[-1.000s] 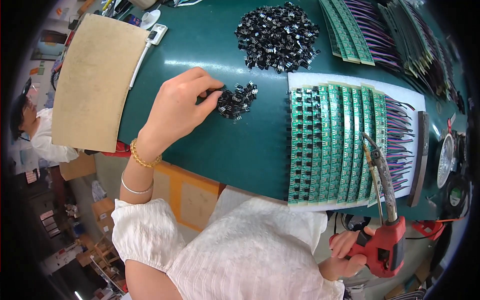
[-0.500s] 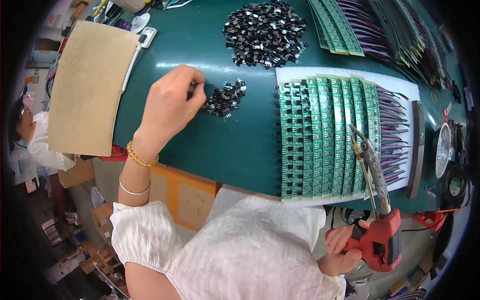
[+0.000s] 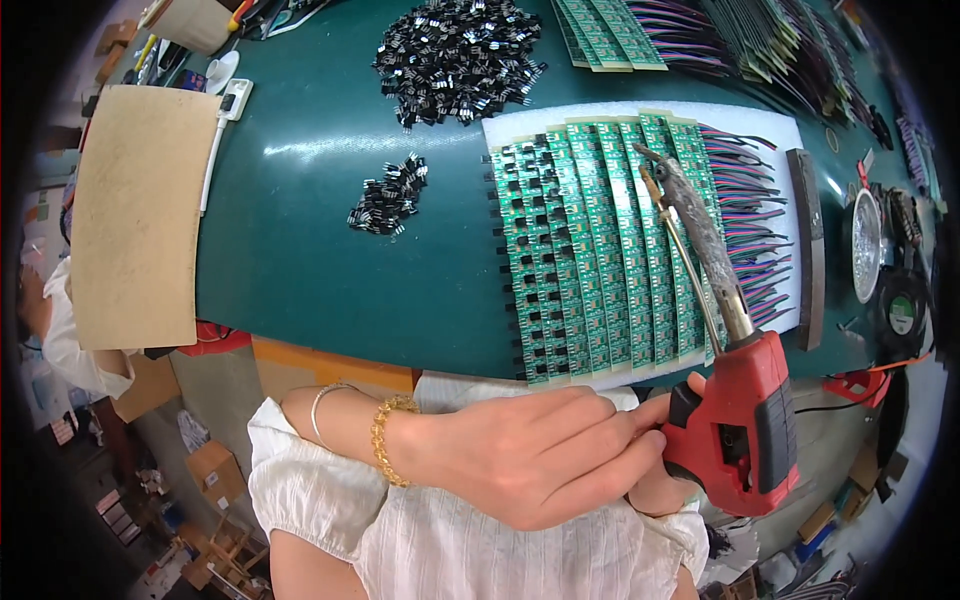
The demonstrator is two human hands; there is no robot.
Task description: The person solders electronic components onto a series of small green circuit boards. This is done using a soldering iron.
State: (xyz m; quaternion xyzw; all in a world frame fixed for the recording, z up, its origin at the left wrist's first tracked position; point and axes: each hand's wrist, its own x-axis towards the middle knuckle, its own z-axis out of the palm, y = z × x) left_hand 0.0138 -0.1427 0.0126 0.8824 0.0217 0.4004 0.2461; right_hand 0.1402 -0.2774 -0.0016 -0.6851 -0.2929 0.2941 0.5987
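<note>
My right hand (image 3: 664, 490) grips a red and black soldering gun (image 3: 735, 425). Its long metal tip and a thin brass-coloured tube point up over rows of green circuit boards (image 3: 612, 255). Against the right hand, in front of my body, lies my left hand (image 3: 540, 455) with its fingers curled together; what they hold, if anything, is hidden. The leftmost board rows carry black components with metal pins, and bundles of coloured wires (image 3: 750, 220) leave the right side. A small pile of the same black components (image 3: 390, 197) sits on the green table to the left.
A large heap of black components (image 3: 455, 60) lies farther back. More wired boards (image 3: 610, 35) are stacked at the back right. White foam (image 3: 775, 125) lies under the boards, beside a dark bar (image 3: 806, 250). A brown board (image 3: 145, 220) and another person's white sleeve (image 3: 95, 350) are at left.
My left hand has left the small pile and come right and nearer, to beside my right hand. The soldering gun has risen slightly in view. The whole view has shifted.
</note>
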